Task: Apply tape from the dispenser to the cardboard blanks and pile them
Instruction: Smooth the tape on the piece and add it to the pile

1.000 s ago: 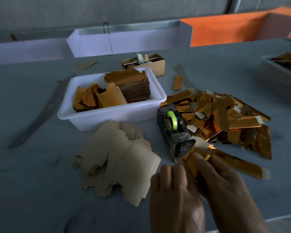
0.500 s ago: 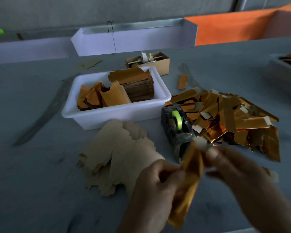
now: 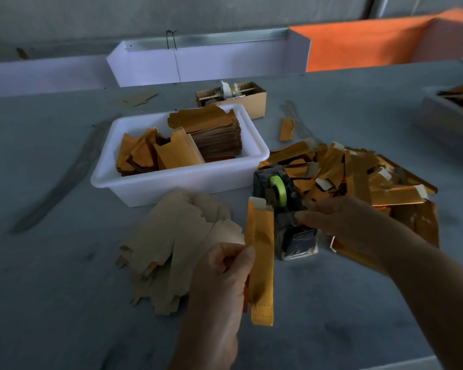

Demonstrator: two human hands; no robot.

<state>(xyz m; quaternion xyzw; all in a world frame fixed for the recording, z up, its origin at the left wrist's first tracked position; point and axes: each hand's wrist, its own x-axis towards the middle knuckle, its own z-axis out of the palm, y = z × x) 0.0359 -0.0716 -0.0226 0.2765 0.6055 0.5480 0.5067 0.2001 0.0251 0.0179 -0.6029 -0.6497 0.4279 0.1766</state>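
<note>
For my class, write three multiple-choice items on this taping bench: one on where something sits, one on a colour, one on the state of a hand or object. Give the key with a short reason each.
1. Where is the tape dispenser?
A. inside the white tub
B. on the table between the tub and the heap of gold blanks
C. in the small cardboard box

2. What colour is the tape roll?
A. red
B. blue
C. bright green

3. What is the left hand doing?
A. holding one gold blank upright
B. resting flat and empty
C. lifting the tub

Key: 1 B, it stands right of the white tub, beside the heap. 2 C, the roll shows green. 3 A, its fingers pinch the gold blank; the right hand reaches the dispenser.
</note>
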